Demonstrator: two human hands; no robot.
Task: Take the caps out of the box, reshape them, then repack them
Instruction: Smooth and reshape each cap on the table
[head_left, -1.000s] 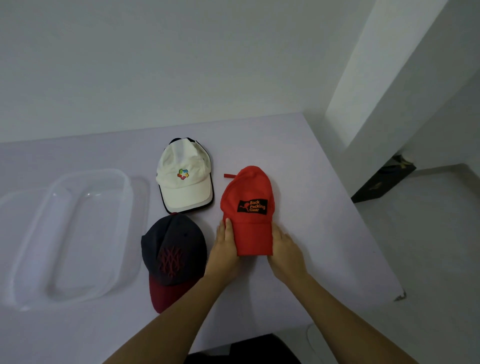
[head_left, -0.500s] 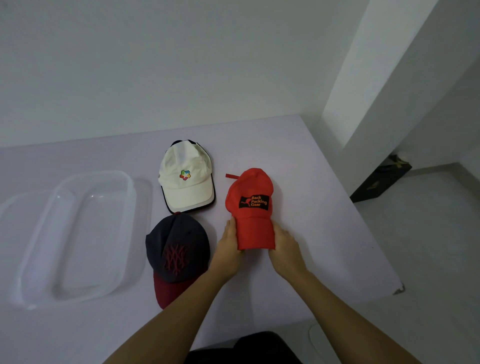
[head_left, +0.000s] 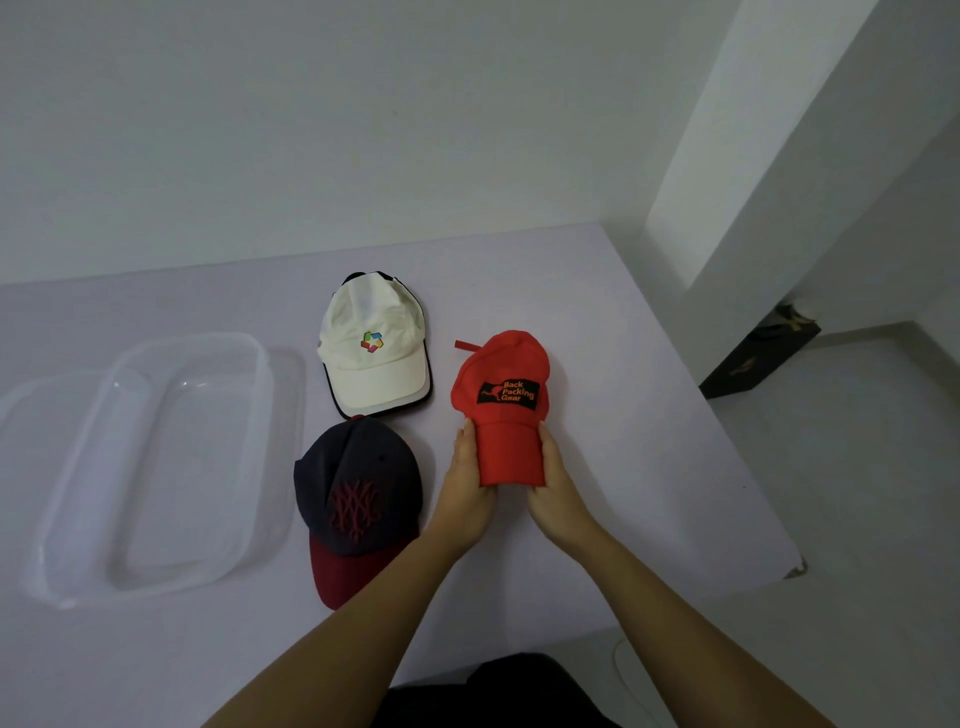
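Observation:
A red cap (head_left: 506, 400) with a black patch on its front lies on the pale table (head_left: 623, 415). My left hand (head_left: 464, 480) and my right hand (head_left: 555, 486) press its brim from both sides and curl it narrow. To its left a white cap (head_left: 373, 345) with a coloured logo lies flat. Nearer to me, a navy cap (head_left: 358, 499) with a dark red brim and red stitching lies beside my left hand. The clear plastic box (head_left: 156, 457) stands empty at the left of the table.
A clear lid (head_left: 31, 410) lies half under the box at the far left. The table's right edge and corner (head_left: 795, 564) drop to the floor. A dark object (head_left: 763, 353) sits on the floor by the white wall.
Both hands have squeezed the red cap's brim tighter and narrower and slid further up its sides. The other caps and the box have not moved.

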